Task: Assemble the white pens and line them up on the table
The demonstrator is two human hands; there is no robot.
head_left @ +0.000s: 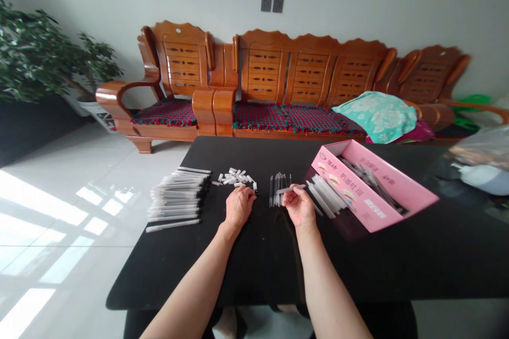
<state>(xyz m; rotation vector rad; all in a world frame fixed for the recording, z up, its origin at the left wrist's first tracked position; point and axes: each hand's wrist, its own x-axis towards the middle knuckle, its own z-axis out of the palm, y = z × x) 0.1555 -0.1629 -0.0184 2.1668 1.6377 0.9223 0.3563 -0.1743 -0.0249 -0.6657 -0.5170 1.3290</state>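
Arms (198,275) stretched forward over the black bench (258,259)

Left hand (239,204), palm down, fingers curled, is near the white caps (238,173); whether it holds something, I cannot tell. Right hand (298,206), palm half up, pinches a whitish tube (283,189) over thin refills (277,183).

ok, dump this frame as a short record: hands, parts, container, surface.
left hand: the left hand, fingers bunched beside small white cylindrical caps; grip unclear
right hand: the right hand, pinching a translucent white tube
parts, left: a stack of slim whitish sticks with black ends
parts, middle: thin clear rods with dark tips, side by side
parts, right: a group of translucent white tubes, beside the box
container: a long pink open-topped box, contents partly visible
surface: a black table
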